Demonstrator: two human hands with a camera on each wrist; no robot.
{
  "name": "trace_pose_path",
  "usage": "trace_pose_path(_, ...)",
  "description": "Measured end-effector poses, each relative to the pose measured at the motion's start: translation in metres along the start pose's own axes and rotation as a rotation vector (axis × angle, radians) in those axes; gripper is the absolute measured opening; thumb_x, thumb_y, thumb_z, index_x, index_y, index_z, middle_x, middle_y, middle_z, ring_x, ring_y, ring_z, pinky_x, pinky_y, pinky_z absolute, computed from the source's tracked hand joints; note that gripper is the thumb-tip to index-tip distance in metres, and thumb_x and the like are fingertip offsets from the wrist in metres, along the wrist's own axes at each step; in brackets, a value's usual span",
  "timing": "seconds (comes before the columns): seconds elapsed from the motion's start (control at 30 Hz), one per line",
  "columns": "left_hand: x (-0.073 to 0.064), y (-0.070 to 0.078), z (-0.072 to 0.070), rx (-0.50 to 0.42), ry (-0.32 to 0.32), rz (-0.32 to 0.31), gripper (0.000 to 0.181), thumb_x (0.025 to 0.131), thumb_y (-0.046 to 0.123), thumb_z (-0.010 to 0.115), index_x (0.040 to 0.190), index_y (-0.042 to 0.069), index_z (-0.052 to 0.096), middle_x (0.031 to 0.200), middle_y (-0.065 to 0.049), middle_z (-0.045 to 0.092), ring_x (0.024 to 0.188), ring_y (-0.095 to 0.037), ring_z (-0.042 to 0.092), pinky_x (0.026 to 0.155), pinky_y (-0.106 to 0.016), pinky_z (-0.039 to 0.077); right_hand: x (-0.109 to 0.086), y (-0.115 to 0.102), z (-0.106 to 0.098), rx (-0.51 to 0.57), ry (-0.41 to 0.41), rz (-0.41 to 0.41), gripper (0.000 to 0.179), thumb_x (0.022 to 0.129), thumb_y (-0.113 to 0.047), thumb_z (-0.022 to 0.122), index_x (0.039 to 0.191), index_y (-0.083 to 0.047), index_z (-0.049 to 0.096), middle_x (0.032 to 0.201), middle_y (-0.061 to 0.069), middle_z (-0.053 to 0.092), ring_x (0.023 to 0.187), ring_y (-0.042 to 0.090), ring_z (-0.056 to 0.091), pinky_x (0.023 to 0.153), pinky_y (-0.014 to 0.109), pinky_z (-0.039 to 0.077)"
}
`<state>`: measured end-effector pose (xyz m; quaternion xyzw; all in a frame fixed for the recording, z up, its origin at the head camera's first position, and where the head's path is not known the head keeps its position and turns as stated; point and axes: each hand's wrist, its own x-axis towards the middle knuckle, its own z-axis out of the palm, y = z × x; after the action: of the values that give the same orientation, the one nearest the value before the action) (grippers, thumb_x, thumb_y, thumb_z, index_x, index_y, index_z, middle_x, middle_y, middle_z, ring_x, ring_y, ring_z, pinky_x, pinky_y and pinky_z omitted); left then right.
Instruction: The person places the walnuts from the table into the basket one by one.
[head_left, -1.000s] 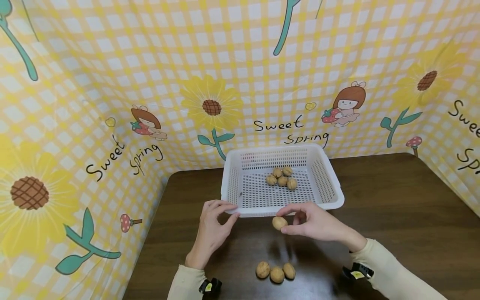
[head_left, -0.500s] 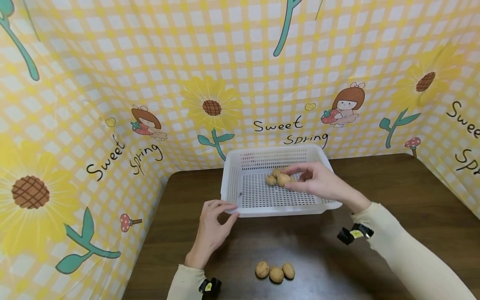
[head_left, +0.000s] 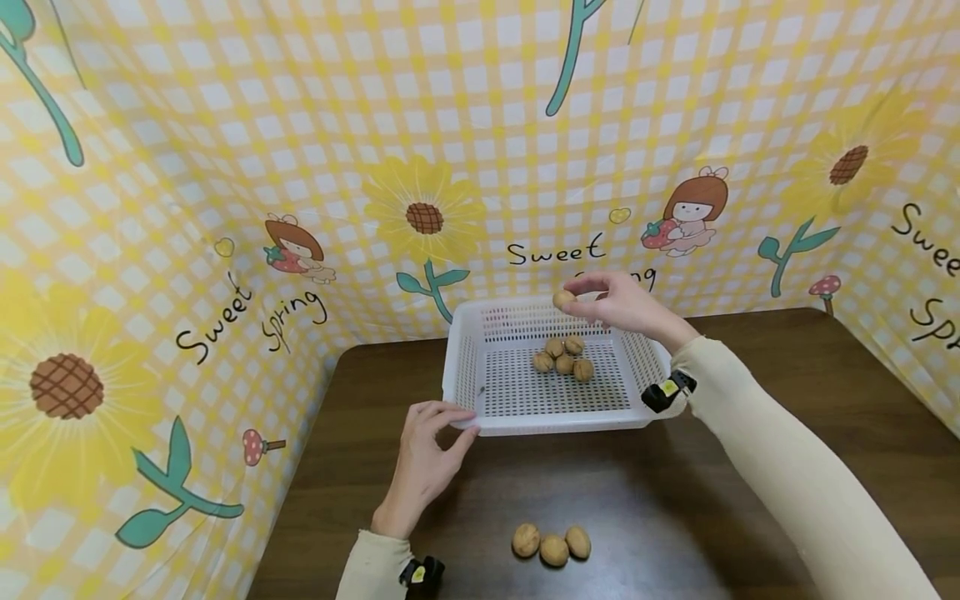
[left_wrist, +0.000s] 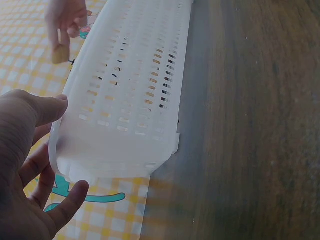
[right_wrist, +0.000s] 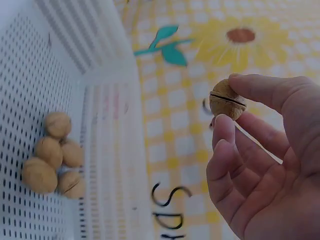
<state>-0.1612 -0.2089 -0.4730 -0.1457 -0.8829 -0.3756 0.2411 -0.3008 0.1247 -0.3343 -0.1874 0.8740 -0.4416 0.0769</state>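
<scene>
A walnut (right_wrist: 227, 100) with a dark split along its seam is pinched between the thumb and fingertips of my right hand (head_left: 621, 302). In the head view that hand is raised over the far rim of a white perforated plastic basket (head_left: 517, 423). Several walnuts (head_left: 564, 363) lie clustered on the basket's floor. My left hand (head_left: 429, 454) grips the basket's near left corner, thumb and fingers on either side of the rim, as the left wrist view also shows. On the table in front of the basket, 3 walnuts (head_left: 553, 550) sit in a row.
The dark wooden table (head_left: 360, 433) carries the basket near its back edge. Behind it and at both sides hangs a yellow checked cloth (head_left: 480, 125) with printed flowers and lettering. Black cameras (head_left: 422, 575) are strapped at both wrists.
My right hand has carried the walnut from in front of the basket, over the clustered walnuts, to the far rim. The left hand stays at its corner; the row of walnuts has not moved.
</scene>
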Motion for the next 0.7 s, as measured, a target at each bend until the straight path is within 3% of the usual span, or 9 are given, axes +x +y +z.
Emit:
trace_pose_path(0.23, 0.000, 0.002, -0.002, -0.003, -0.010, -0.020, 0.020, 0.086, 0.015, 0.089, 0.106, 0.014, 0.085, 0.111, 0.001, 0.077, 0.116, -0.025, 0.057, 0.099, -0.048, 0.047, 0.022, 0.035, 0.008, 0.030, -0.027, 0.062, 0.053, 0.098, -0.045, 0.076, 0.143, -0.018, 0.067, 0.151, 0.009, 0.064, 0.104, 0.033, 0.065, 0.072, 0.032, 0.055)
trace_pose_path(0.5, 0.000, -0.001, -0.001, 0.009, 0.002, 0.015, 0.020, 0.086, 0.014, 0.090, 0.105, 0.011, 0.085, 0.109, -0.001, 0.077, 0.113, -0.025, 0.057, 0.096, -0.046, 0.047, 0.037, 0.072, 0.028, 0.004, 0.024, 0.085, 0.047, 0.097, -0.042, 0.078, 0.136, -0.017, 0.072, 0.125, 0.009, 0.078, 0.093, 0.026, 0.067, 0.080, 0.048, 0.061)
trace_pose_path(0.7, 0.000, 0.000, -0.001, 0.008, 0.001, 0.012, 0.020, 0.086, 0.014, 0.090, 0.105, 0.012, 0.085, 0.109, 0.000, 0.077, 0.114, -0.025, 0.058, 0.096, -0.046, 0.047, 0.040, 0.082, 0.035, 0.020, -0.015, 0.139, 0.050, 0.101, -0.034, 0.074, 0.145, -0.011, 0.065, 0.136, 0.014, 0.072, 0.103, 0.029, 0.068, 0.084, 0.045, 0.060)
